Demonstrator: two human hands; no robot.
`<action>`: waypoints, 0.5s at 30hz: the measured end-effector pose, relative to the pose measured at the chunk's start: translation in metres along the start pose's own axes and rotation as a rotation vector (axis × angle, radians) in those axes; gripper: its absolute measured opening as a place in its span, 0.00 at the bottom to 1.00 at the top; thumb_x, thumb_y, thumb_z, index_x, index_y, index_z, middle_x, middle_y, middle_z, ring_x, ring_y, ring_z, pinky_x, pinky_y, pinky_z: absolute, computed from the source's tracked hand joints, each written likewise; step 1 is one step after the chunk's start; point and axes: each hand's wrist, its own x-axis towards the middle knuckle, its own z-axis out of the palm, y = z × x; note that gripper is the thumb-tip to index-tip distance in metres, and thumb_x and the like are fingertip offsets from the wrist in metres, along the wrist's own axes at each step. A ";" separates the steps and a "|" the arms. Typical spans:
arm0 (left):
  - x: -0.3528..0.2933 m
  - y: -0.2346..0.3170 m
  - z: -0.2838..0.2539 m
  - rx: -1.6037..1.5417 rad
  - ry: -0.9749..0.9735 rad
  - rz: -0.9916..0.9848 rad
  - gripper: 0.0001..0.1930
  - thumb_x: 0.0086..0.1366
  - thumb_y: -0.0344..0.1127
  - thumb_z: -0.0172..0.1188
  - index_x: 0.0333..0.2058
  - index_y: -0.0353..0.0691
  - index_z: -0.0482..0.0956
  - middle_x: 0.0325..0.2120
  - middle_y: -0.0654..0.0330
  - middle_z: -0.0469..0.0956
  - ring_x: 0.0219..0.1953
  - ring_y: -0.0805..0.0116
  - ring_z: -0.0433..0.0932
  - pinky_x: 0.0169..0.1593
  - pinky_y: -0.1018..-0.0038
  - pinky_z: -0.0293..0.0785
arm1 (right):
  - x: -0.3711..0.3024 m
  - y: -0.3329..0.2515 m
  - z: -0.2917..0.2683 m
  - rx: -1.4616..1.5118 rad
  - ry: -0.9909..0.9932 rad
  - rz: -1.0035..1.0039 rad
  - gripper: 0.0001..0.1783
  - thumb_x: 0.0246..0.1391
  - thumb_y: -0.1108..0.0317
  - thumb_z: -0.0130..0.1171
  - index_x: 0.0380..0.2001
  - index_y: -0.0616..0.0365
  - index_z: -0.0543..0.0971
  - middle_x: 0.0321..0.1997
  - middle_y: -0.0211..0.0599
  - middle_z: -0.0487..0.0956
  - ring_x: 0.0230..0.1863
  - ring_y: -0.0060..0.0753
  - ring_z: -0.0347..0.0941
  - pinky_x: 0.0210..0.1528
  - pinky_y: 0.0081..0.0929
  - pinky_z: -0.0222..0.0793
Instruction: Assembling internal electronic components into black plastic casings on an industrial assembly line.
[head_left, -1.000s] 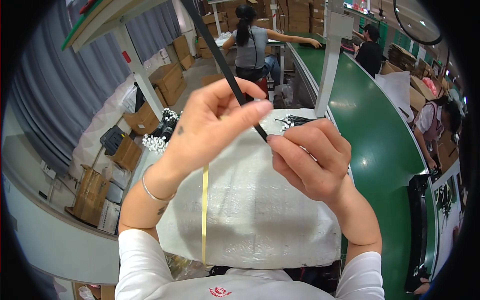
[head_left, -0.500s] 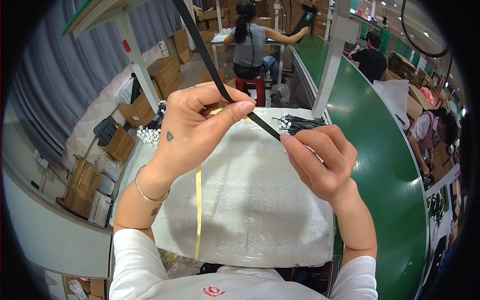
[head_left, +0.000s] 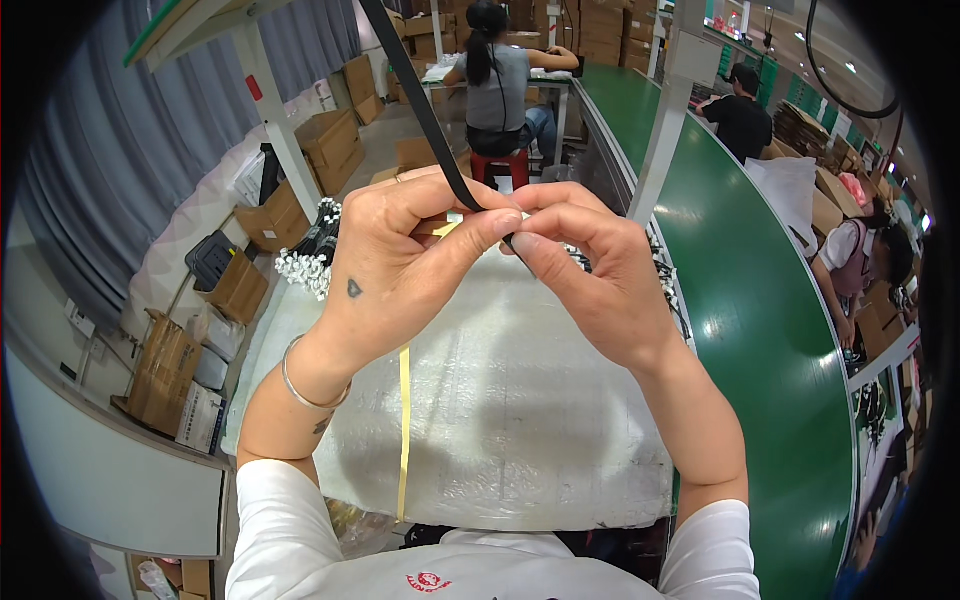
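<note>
A flat black strap (head_left: 425,115) comes down from above into my hands. My left hand (head_left: 395,255) pinches it between thumb and forefinger. Right beside those fingertips, my right hand (head_left: 595,270) is closed in a pinch on the strap's lower part, and the fingers of both hands meet there. Most of the strap below the pinch is hidden by my right hand. Behind my left hand runs a narrow yellow strip (head_left: 404,430), reaching down toward me; whether I hold it too, I cannot tell. Beneath lies a work surface covered in clear plastic (head_left: 520,440).
Black cables with white connectors (head_left: 305,272) lie at the far left; more cables (head_left: 660,270) lie at the far right. A green conveyor belt (head_left: 770,400) runs along the right. White posts (head_left: 665,120) flank the surface. Cartons (head_left: 330,145) stand left; people work nearby.
My right hand has moved left and up along the strap to my left fingertips. The stretch of strap between the hands has closed up. A person ahead has drawn an arm in.
</note>
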 end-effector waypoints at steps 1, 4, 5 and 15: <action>-0.001 0.002 -0.001 0.056 0.000 0.011 0.05 0.60 0.31 0.66 0.30 0.35 0.84 0.24 0.62 0.80 0.22 0.81 0.71 0.21 0.83 0.62 | 0.001 -0.002 0.002 0.044 0.012 0.023 0.09 0.60 0.70 0.56 0.37 0.65 0.81 0.52 0.39 0.75 0.50 0.26 0.71 0.55 0.26 0.65; -0.008 -0.006 -0.001 0.158 0.059 0.089 0.05 0.61 0.31 0.65 0.30 0.34 0.83 0.23 0.63 0.79 0.20 0.82 0.69 0.21 0.83 0.61 | 0.009 0.008 0.012 0.089 0.074 0.077 0.11 0.61 0.68 0.54 0.37 0.65 0.81 0.51 0.39 0.75 0.50 0.26 0.71 0.55 0.26 0.65; -0.011 -0.013 0.002 0.194 0.116 0.159 0.05 0.61 0.30 0.65 0.30 0.34 0.83 0.22 0.63 0.79 0.19 0.82 0.69 0.21 0.83 0.60 | 0.012 0.018 0.012 0.079 0.129 0.112 0.12 0.61 0.67 0.54 0.38 0.65 0.81 0.51 0.39 0.75 0.50 0.25 0.72 0.55 0.26 0.66; -0.061 -0.062 -0.053 1.038 0.700 0.088 0.13 0.54 0.34 0.71 0.37 0.36 0.80 0.51 0.52 0.70 0.59 0.58 0.64 0.52 0.72 0.69 | -0.019 0.046 0.017 0.382 0.212 0.458 0.19 0.63 0.60 0.52 0.49 0.59 0.80 0.59 0.38 0.73 0.56 0.24 0.70 0.57 0.25 0.63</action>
